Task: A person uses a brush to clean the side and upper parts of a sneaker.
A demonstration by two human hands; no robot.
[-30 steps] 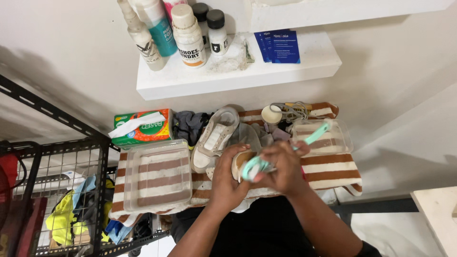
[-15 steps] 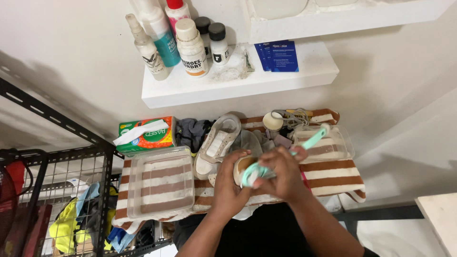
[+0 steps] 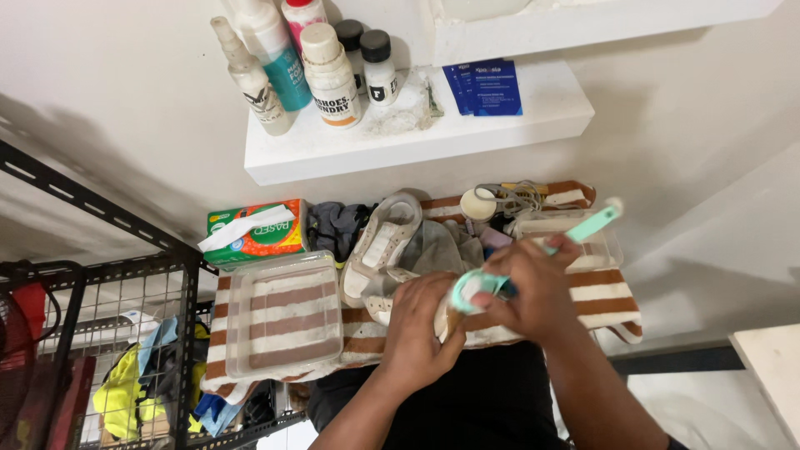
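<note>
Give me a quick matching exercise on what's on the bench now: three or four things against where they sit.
1 mint-green brush
2 tissue box
3 clear tray
4 bottles

A on the white wall shelf
B in the right hand
C on the striped towel, left of the left hand
D at the bench's back left corner

Pairs: 1-B, 2-D, 3-C, 4-A

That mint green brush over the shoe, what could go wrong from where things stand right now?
The right hand works the mint green brush on a shoe gripped by the left hand; the long handle points toward the clear container behind and might knock it. The second white shoe lies close by, so splatter could reach it. The striped towel overhangs the edge and might slide.
</note>
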